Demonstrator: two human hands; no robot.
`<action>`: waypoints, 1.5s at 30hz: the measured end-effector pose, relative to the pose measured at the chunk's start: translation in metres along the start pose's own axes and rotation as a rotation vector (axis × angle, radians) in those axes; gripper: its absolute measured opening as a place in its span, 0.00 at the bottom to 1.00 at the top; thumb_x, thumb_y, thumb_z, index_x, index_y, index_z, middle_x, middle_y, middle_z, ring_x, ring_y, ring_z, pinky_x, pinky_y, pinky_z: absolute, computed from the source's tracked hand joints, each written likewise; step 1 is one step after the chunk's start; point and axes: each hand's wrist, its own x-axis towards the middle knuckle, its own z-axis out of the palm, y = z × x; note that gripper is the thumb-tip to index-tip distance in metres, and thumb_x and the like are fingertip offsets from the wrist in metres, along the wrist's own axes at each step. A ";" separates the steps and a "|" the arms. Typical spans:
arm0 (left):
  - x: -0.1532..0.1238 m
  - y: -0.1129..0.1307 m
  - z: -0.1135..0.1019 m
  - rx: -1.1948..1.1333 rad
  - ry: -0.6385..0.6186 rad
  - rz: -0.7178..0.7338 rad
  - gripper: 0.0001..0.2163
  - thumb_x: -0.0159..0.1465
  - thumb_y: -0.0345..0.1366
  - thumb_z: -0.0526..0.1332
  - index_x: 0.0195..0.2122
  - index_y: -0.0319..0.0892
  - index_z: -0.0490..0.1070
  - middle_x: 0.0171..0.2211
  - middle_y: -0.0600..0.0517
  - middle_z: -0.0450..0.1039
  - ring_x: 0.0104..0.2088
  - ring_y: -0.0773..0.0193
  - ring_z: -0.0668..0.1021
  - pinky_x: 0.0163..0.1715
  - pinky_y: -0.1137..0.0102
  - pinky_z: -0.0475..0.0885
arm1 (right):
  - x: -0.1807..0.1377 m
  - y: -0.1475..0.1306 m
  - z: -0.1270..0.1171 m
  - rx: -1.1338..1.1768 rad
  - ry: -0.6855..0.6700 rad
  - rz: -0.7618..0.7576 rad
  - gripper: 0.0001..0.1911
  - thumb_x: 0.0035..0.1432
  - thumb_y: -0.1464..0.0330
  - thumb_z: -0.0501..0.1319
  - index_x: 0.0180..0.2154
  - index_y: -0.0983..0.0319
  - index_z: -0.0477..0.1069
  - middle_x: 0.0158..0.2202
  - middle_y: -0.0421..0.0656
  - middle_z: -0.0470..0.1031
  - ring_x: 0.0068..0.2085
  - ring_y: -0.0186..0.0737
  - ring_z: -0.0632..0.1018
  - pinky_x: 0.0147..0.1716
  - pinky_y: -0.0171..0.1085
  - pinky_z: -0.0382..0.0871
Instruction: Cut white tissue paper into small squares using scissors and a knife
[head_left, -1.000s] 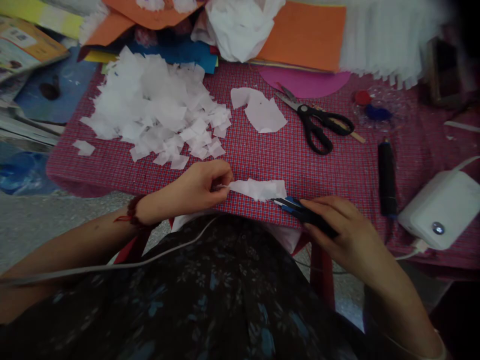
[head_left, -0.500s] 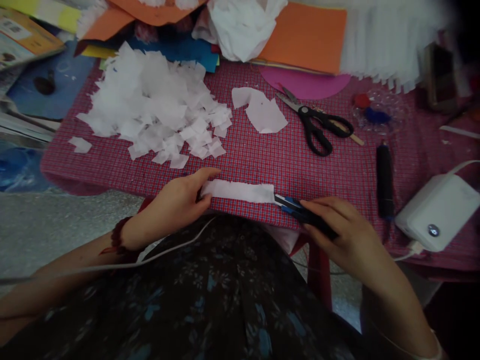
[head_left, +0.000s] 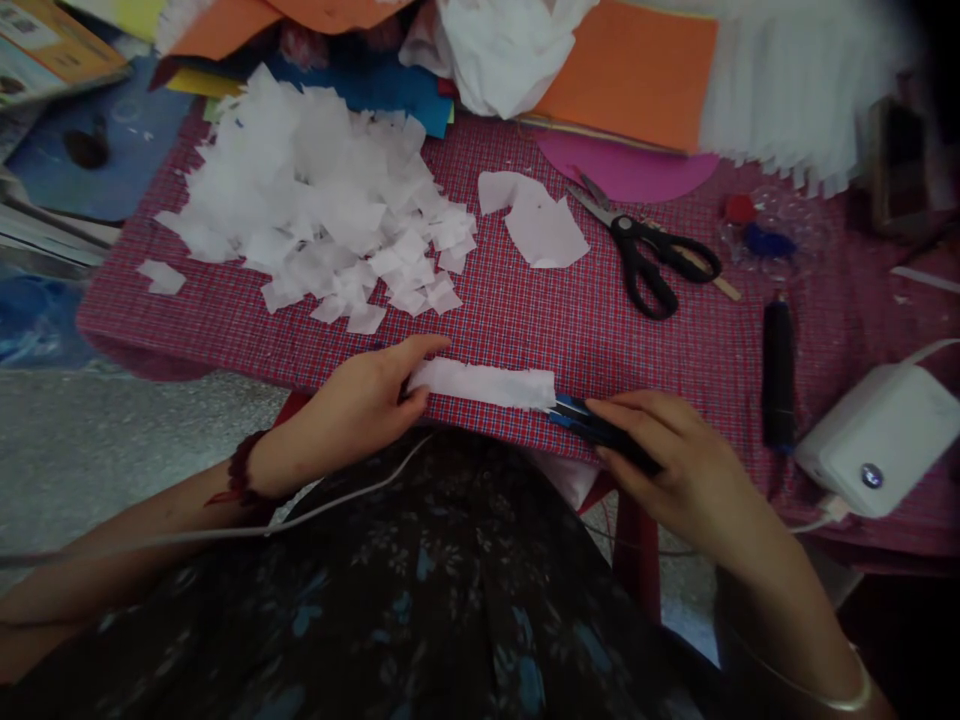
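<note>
A folded white paper strip (head_left: 486,383) lies flat along the near edge of the red checked tablecloth (head_left: 570,320). My left hand (head_left: 358,408) pinches the strip's left end, thumb under and forefinger stretched over it. My right hand (head_left: 667,462) is closed round a blue and black tool (head_left: 581,418) whose tip meets the strip's right end. What kind of tool it is stays unclear.
A heap of white paper squares (head_left: 322,205) fills the left of the cloth; a loose white piece (head_left: 541,225) and black scissors (head_left: 645,255) lie in the middle. A black cylinder (head_left: 778,375) and a white box with a cable (head_left: 881,440) sit right. Coloured sheets pile at the back.
The paper strip, first held slightly raised and crumpled, now lies stretched flat on the cloth. My left hand slid left and down along it. The right hand hardly moved.
</note>
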 end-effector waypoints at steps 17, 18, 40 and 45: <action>-0.004 0.008 -0.008 0.350 0.129 0.201 0.21 0.69 0.41 0.58 0.62 0.41 0.66 0.57 0.39 0.72 0.58 0.45 0.73 0.58 0.49 0.68 | 0.010 -0.003 0.006 0.005 -0.042 -0.054 0.21 0.66 0.72 0.60 0.59 0.59 0.66 0.50 0.50 0.73 0.49 0.50 0.76 0.48 0.50 0.75; -0.003 0.008 -0.007 0.392 0.115 0.301 0.23 0.69 0.44 0.59 0.63 0.41 0.66 0.61 0.39 0.69 0.61 0.44 0.70 0.61 0.48 0.65 | 0.010 -0.004 0.006 0.006 -0.040 -0.057 0.21 0.65 0.73 0.60 0.59 0.60 0.66 0.50 0.50 0.73 0.49 0.50 0.76 0.49 0.50 0.75; 0.067 -0.023 0.008 0.261 -0.271 0.815 0.39 0.57 0.62 0.65 0.67 0.54 0.62 0.72 0.43 0.53 0.70 0.41 0.56 0.68 0.44 0.47 | -0.006 -0.020 0.007 0.052 -0.030 0.008 0.20 0.67 0.73 0.60 0.59 0.65 0.66 0.49 0.51 0.73 0.48 0.48 0.75 0.46 0.47 0.73; 0.067 -0.025 0.010 0.240 -0.270 0.814 0.39 0.57 0.62 0.65 0.67 0.54 0.62 0.72 0.44 0.53 0.70 0.41 0.56 0.68 0.44 0.46 | -0.019 -0.023 0.011 0.055 -0.006 0.056 0.22 0.67 0.74 0.60 0.61 0.62 0.65 0.50 0.51 0.72 0.49 0.47 0.75 0.47 0.47 0.73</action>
